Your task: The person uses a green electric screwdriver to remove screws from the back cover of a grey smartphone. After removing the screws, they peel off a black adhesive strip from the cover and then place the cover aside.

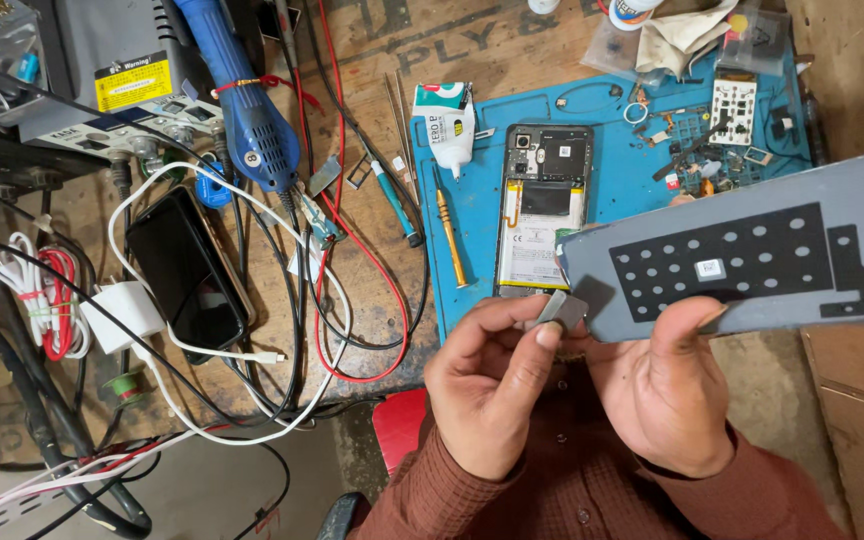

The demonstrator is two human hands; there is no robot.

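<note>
Both hands hold the grey back panel, long axis running up-right from them: right hand pinches its lower edge, left hand grips the near-left corner tab.

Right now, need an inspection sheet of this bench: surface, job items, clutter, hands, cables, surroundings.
Surface: wooden bench with blue work mat.
Job's things: grey phone back panel; small grey piece; opened phone on the mat.
Clutter: yellow screwdriver, glue tube, black phone, blue hot-air tool.
Hands: left hand pinches the piece; right hand grips the panel.
Cables: white cable, red wire.
Surroundings: grey floor.
</note>
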